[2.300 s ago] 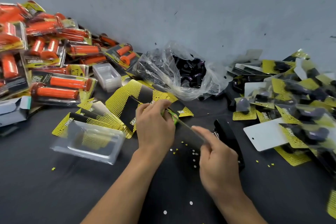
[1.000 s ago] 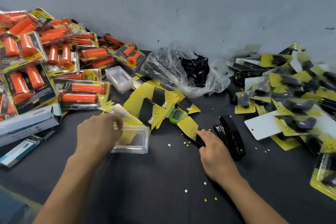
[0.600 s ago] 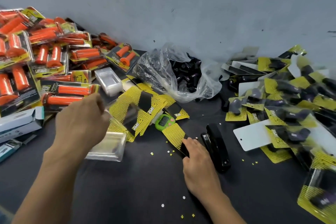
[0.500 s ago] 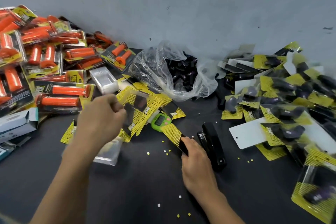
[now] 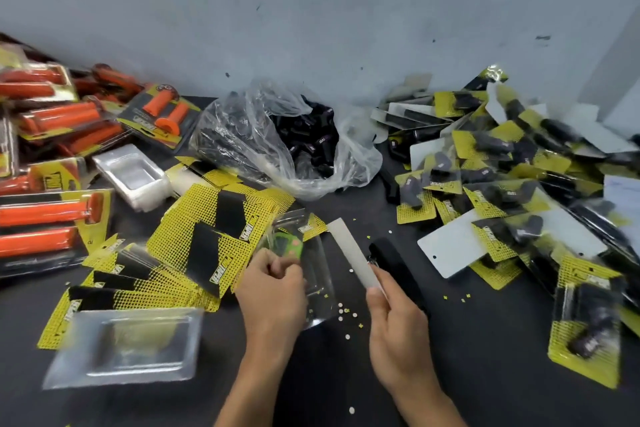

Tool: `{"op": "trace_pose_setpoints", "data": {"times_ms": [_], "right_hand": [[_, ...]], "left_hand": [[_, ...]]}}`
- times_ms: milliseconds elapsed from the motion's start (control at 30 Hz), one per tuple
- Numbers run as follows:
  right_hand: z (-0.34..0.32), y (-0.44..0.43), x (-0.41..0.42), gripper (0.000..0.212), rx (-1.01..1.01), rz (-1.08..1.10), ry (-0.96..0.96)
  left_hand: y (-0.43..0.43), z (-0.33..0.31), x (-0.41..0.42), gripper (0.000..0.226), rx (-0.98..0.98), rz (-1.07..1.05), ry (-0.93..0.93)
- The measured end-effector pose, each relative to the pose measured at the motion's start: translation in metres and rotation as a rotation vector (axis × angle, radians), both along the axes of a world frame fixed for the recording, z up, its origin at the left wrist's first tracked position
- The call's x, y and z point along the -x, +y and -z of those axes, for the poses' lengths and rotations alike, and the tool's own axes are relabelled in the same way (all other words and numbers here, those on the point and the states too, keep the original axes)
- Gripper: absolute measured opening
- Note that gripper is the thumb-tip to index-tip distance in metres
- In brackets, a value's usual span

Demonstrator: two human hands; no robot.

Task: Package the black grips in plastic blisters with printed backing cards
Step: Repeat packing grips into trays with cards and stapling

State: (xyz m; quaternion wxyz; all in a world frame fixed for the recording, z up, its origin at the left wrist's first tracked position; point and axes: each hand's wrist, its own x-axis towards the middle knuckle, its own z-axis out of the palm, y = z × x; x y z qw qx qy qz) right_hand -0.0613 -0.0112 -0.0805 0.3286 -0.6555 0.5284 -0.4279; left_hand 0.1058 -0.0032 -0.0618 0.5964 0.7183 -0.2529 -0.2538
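Note:
My left hand (image 5: 273,291) grips a clear plastic blister (image 5: 317,274) above the middle of the black table. My right hand (image 5: 394,319) pinches a backing card (image 5: 349,253) by its near end, tilted, with the white back showing. The two pieces are close together but apart. Loose black grips (image 5: 308,139) lie in an open clear plastic bag (image 5: 242,135) at the back. Yellow and black printed backing cards (image 5: 214,236) are spread out left of my hands. More blisters (image 5: 131,177) are stacked behind them, and one (image 5: 124,343) lies at the near left.
A black stapler (image 5: 398,270) lies just right of the held card. A green gadget (image 5: 287,246) shows behind the held blister. Packed black grips (image 5: 519,184) are heaped on the right, orange grip packs (image 5: 52,215) on the left. Punched paper dots (image 5: 343,312) dot the table.
My left hand took a clear blister from the near left and carried it to the middle. My right hand lifted the backing card off the table and turned its white back up.

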Motion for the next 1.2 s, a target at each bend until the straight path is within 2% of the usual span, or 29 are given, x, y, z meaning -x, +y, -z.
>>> {"op": "trace_pose_setpoints", "data": {"times_ms": [67, 200, 300, 400, 467, 533, 600, 633, 700, 767, 867, 1000, 1100, 1200], "right_hand": [[-0.001, 0.0, 0.003, 0.035, 0.03, 0.023, -0.048], [-0.005, 0.002, 0.009, 0.022, 0.001, 0.011, -0.195], [-0.009, 0.004, 0.008, 0.018, -0.009, 0.086, -0.219], [-0.012, 0.022, 0.009, 0.021, 0.116, 0.217, -0.182], [-0.008, 0.041, 0.012, 0.04, 0.24, 0.153, 0.014], [0.0, 0.055, 0.019, 0.065, 0.282, -0.024, 0.306], [-0.002, 0.062, 0.026, 0.085, 0.084, -0.172, 0.47], [-0.005, 0.065, 0.029, 0.091, -0.02, -0.231, 0.502], [-0.009, 0.065, 0.033, 0.095, -0.098, -0.293, 0.476], [-0.016, 0.064, 0.037, 0.088, -0.163, -0.246, 0.36], [-0.017, 0.063, 0.04, 0.057, -0.235, -0.13, 0.204], [-0.017, 0.064, 0.033, 0.054, -0.188, -0.119, 0.251], [-0.021, 0.063, 0.028, 0.044, -0.121, -0.132, 0.258], [-0.023, 0.058, 0.033, 0.037, -0.1, -0.18, 0.343]], "left_hand": [[0.001, 0.002, 0.008, 0.041, -0.011, 0.028, -0.009], [0.009, 0.005, 0.018, 0.065, -0.012, 0.08, -0.009], [0.012, 0.002, 0.021, 0.058, -0.014, 0.119, -0.098], [0.015, -0.002, 0.022, 0.053, -0.041, 0.192, -0.13], [0.015, 0.001, 0.02, 0.047, -0.028, 0.193, -0.14], [0.014, 0.004, 0.016, 0.042, 0.0, 0.166, -0.097], [0.013, 0.005, 0.013, 0.039, 0.018, 0.133, -0.055], [0.012, 0.005, 0.013, 0.037, 0.026, 0.124, -0.044], [0.01, 0.006, 0.011, 0.032, 0.054, 0.115, -0.013], [0.011, 0.009, 0.008, 0.026, 0.094, 0.102, 0.013], [0.015, 0.014, 0.006, 0.027, 0.115, 0.103, -0.036], [0.016, 0.013, 0.009, 0.036, 0.146, 0.179, -0.026], [0.015, 0.008, 0.009, 0.027, 0.189, 0.222, 0.066], [0.015, 0.005, 0.01, 0.024, 0.223, 0.216, 0.169]]}}
